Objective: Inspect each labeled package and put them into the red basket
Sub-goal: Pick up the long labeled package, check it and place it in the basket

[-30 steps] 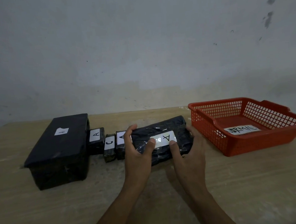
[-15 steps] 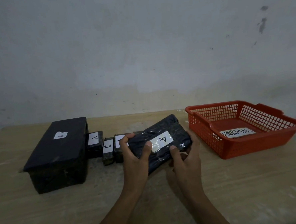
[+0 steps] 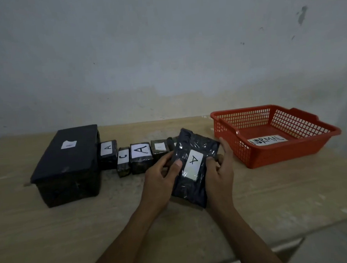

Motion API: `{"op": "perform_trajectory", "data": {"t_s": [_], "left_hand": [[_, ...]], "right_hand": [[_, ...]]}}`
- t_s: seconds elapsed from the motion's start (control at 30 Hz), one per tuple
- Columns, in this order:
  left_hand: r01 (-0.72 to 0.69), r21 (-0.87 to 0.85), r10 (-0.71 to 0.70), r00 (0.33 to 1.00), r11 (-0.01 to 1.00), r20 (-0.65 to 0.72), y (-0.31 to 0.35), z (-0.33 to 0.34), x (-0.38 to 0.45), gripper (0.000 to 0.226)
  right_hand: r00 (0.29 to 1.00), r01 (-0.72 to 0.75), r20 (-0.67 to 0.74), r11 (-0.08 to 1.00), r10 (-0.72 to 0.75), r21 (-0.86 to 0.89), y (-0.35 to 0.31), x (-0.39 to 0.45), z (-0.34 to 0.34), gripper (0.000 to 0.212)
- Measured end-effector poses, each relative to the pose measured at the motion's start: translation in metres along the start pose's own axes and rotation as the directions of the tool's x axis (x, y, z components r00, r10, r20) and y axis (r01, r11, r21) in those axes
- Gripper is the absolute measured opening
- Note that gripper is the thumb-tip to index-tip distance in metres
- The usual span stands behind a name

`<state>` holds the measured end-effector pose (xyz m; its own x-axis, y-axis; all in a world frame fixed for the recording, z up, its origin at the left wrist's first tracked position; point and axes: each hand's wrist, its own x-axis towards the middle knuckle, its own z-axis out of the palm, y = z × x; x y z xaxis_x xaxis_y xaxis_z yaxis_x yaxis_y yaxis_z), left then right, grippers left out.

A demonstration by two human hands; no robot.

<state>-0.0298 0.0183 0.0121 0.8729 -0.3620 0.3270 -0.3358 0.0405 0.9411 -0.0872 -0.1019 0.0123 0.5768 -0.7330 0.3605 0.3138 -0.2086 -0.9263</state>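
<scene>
Held package: a flat black-wrapped package (image 3: 193,166) with a white "A" label, tilted up off the tabletop (image 3: 52,230), just left of the red basket (image 3: 243,157).
Left hand (image 3: 161,178): closed on the package's left edge, thumb on its face beside the label.
Right hand (image 3: 220,173): closed on the right edge, fingers behind.
Red basket: holds only a "NORMAL" sign (image 3: 267,140).
Waiting, left of the basket: a row of small labeled packages (image 3: 140,157) and a large black box (image 3: 69,164).
Step, as I judge: inspecting.
Doing it well: keep thumbs clear of the label, turn the package slowly to check every face, hold both edges since the wrap looks slick, then lift it over the near wall.
</scene>
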Motion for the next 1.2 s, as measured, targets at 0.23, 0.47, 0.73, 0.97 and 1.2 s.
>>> {"op": "perform_trajectory", "data": {"t_s": [0.23,0.47,0.73,0.97,1.2], "left_hand": [[-0.004,-0.082,-0.007,0.99,0.997,-0.139,-0.006,0.015,-0.005,0.013],[-0.036,-0.135,0.008,0.98,0.99,-0.2,0.003,0.045,-0.008,0.015],[-0.075,-0.188,0.057,0.994,0.979,-0.098,0.007,0.106,-0.009,0.044],[-0.173,-0.073,0.177,0.982,0.982,0.065,0.008,0.147,0.001,0.036],[-0.134,0.034,0.135,0.991,0.99,-0.021,-0.007,0.176,0.032,0.04]], "right_hand": [[0.943,-0.202,0.288,0.975,0.168,0.092,-0.011,-0.017,-0.021,0.032],[0.93,-0.35,0.199,0.907,0.308,0.234,-0.009,-0.005,-0.036,0.028],[0.967,-0.249,0.141,0.915,0.214,0.317,-0.024,0.016,-0.057,0.041],[0.995,-0.089,0.07,0.97,0.075,0.226,-0.049,0.065,-0.089,0.035],[0.999,0.053,-0.008,0.998,-0.052,0.037,-0.051,0.123,-0.109,0.032]]}}
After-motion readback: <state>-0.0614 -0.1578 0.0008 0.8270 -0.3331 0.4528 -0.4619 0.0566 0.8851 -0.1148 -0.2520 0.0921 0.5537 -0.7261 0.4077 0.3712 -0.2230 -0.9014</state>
